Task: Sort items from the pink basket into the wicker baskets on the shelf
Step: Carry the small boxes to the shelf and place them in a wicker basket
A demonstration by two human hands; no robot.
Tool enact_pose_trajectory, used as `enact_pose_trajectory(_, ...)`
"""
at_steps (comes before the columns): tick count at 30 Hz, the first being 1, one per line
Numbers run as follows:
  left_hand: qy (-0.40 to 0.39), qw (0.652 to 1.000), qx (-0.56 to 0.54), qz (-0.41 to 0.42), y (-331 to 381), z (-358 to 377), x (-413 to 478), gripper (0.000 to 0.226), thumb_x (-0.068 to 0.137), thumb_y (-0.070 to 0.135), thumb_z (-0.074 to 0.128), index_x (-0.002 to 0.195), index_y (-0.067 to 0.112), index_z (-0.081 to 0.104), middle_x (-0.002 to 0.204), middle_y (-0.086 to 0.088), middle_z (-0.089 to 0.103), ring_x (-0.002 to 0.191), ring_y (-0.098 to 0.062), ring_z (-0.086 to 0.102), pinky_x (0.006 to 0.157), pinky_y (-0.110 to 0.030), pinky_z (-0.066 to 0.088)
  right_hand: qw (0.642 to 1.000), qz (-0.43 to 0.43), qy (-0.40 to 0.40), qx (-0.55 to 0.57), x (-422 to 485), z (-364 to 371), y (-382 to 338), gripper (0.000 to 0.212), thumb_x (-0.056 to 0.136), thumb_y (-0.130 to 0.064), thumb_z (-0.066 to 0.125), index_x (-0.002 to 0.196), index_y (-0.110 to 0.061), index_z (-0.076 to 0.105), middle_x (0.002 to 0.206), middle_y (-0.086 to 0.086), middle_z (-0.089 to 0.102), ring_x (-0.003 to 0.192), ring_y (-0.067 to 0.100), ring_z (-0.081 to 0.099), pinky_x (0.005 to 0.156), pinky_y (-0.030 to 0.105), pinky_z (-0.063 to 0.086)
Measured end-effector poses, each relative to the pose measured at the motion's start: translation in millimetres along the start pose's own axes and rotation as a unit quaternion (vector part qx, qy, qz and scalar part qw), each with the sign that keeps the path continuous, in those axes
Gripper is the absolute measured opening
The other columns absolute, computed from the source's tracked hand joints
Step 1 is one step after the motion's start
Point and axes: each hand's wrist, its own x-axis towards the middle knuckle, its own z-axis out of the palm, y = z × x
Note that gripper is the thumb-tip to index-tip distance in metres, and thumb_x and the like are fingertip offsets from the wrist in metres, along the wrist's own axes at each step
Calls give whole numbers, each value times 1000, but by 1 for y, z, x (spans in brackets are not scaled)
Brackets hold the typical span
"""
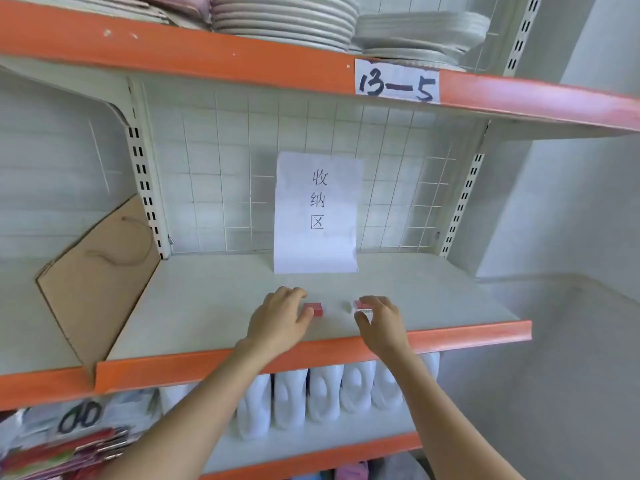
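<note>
With our left hand (pixel 280 317) touching the small red block (pixel 316 309) on the grey shelf board (pixel 207 306), grasp unclear, and our right hand (pixel 379 322) pinching the small red-and-white box (pixel 363 307), we should lift squarely, no baskets being visible.

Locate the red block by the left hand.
Head view, centre: the red block lies on the shelf near its front edge, just right of the left hand, in front of the paper sign.
</note>
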Motion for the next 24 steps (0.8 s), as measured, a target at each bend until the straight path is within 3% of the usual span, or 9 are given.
enact_pose_trajectory(6,-60,997,33,-34,-9,24,22,38,95,29,45,131,15,47,132,-5,46,123,-25,43,93,-35,43,995,53,-38,-72,22,4,19,41,92,-13,46,133,-11,44,136,10,42,120,31,41,96,28,32)
enact_pose_trajectory(12,-68,995,72,-9,-11,42,39,45,95,26,45,139,18,41,140,0,42,125,-24,39,97,-33,39,985,37,-100,-137,43,7,27,50,92,-12,39,142,-16,33,146,2,31,126,30,31,102,36,34)
enact_pose_trajectory(18,-65,994,90,-11,-4,49,50,40,95,31,46,134,26,47,129,1,49,121,-22,42,91,-31,37,983,26,-94,-152,55,14,22,32,96,-20,39,123,-14,54,127,5,51,118,28,38,93,32,35)
enact_pose_trajectory(24,-62,993,95,-26,-2,46,49,35,96,31,46,128,19,54,127,-3,50,120,-23,41,90,-32,37,985,30,-91,-143,53,19,14,27,93,-21,46,116,-11,58,120,9,51,116,27,40,92,33,36)
